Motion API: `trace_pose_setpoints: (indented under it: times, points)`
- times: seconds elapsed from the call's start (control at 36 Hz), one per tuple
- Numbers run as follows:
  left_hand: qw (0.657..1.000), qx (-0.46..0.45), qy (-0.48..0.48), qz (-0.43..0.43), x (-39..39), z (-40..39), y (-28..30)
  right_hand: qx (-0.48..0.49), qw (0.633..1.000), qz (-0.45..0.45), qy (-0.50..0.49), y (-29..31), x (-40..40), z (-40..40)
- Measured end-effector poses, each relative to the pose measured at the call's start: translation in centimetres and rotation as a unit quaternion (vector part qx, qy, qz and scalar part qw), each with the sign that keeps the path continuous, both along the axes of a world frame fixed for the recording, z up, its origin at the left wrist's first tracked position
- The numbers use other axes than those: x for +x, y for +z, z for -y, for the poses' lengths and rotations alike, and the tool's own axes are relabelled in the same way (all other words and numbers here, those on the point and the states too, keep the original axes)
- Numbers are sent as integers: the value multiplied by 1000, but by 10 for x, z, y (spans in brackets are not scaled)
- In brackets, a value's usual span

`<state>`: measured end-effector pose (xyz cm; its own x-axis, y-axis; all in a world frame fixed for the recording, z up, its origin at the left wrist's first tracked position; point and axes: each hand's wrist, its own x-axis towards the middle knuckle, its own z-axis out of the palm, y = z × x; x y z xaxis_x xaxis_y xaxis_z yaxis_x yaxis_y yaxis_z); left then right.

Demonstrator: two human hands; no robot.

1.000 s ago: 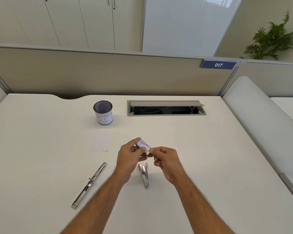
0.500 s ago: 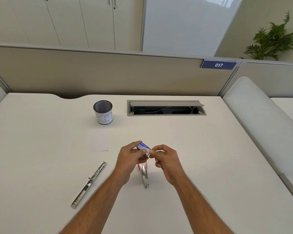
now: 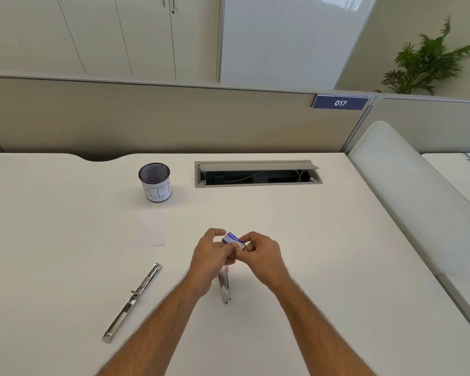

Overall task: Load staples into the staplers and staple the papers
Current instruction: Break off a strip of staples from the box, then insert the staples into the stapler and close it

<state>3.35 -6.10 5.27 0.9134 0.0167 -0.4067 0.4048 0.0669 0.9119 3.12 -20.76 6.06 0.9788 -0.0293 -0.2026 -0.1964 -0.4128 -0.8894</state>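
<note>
A small blue and white staple box (image 3: pixel 233 239) is held above the desk between both hands. My left hand (image 3: pixel 211 256) grips its left end and my right hand (image 3: pixel 261 253) pinches its right end. Under the hands lies a metal stapler with pink parts (image 3: pixel 224 286), partly hidden by my fingers. A second metal stapler (image 3: pixel 133 297) lies swung out flat to the left. A small sheet of white paper (image 3: pixel 153 231) rests on the desk beyond it.
A mesh cup labelled BIN (image 3: pixel 155 182) stands at the back left. An open cable tray (image 3: pixel 257 174) is set into the white desk (image 3: pixel 337 267). A beige partition runs behind, and a padded divider (image 3: pixel 407 191) along the right.
Both hands have sunk slightly toward me with the staple box, and my right fingers have closed further over its right end.
</note>
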Motion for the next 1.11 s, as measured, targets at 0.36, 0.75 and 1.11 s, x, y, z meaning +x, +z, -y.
trace_pose_setpoints:
  times: [0.36, 0.75, 1.11]
  points:
    - [995, 67, 71, -4, 3, -5, -13, -53, 976, -23, -211, -40, 38, 61]
    - [993, 63, 99, -23, 17, -8, -17, -96, 969, -60, -220, -66, 74, 80]
    - [992, 71, 106, -26, 16, 4, -20, -94, 969, -86, -210, -66, 65, 74]
